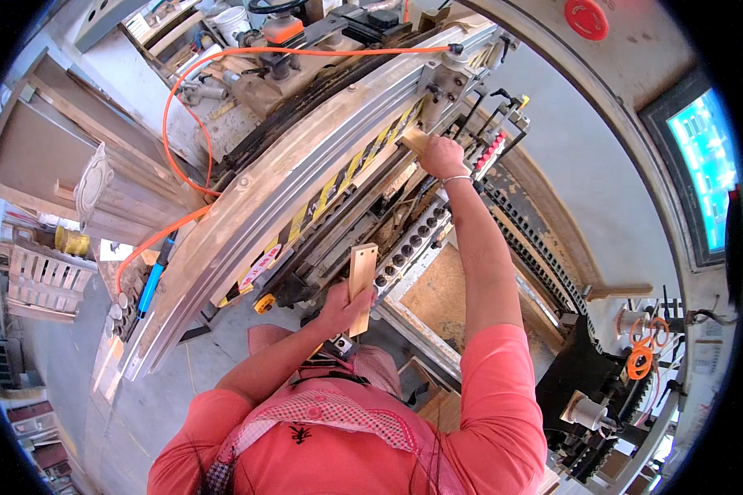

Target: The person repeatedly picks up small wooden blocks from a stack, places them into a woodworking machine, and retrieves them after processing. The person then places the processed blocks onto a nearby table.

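Note:
My left hand (344, 308) is closed round a short flat piece of wood (363, 276), which stands nearly upright in front of my body and shows small holes near its top end. Stretched out to the far right, my right hand (442, 157) grips a second wooden piece (415, 140) at the machine's far end. Most of that piece is covered by my fingers. Below my right hand runs the machine bed with a row of round black knobs (413, 242). A yellow-and-black striped strip (330, 198) lines the beam beside it.
A long metal beam (248, 186) crosses from lower left to upper right, with an orange hose (305, 51) looping over it. On the right are a lit screen (706, 161) and a red stop button (587, 18). A cable chain (545, 268) curves along the machine's right side.

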`<state>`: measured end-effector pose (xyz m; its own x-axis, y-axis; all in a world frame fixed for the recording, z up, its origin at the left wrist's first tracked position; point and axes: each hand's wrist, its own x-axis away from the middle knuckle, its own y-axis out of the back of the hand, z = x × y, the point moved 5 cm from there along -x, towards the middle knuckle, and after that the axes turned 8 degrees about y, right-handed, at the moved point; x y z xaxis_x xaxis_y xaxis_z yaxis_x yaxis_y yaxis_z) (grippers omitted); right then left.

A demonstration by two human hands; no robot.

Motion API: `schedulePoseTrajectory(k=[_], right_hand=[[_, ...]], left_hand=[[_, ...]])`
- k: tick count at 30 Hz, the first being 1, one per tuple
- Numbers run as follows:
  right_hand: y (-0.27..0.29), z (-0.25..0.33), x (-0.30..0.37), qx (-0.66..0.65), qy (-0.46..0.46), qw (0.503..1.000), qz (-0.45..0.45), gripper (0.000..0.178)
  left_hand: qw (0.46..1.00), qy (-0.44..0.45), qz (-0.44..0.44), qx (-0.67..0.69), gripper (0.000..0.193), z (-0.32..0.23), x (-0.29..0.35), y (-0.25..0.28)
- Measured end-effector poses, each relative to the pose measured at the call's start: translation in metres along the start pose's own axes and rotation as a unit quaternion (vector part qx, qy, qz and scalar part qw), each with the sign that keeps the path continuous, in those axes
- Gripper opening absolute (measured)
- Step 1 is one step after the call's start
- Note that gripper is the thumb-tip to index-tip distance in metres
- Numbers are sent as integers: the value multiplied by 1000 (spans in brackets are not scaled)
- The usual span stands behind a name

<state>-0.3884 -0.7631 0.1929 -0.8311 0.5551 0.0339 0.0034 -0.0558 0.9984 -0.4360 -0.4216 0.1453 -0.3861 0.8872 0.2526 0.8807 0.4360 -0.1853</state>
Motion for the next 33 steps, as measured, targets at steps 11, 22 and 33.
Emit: schedulePoseTrajectory(k=[11, 22, 33], right_hand=[[-2, 4, 4, -38, -28, 998, 47, 41], [0, 12, 9, -36, -9, 999, 21, 33], [-5, 11, 1, -40, -35, 999, 14, 30]], left_hand=[[1000, -1, 14, -3, 30, -6, 1, 0], [1000, 6, 23, -3, 33, -5, 0, -1], [999, 13, 26, 26, 32, -2, -2, -1]])
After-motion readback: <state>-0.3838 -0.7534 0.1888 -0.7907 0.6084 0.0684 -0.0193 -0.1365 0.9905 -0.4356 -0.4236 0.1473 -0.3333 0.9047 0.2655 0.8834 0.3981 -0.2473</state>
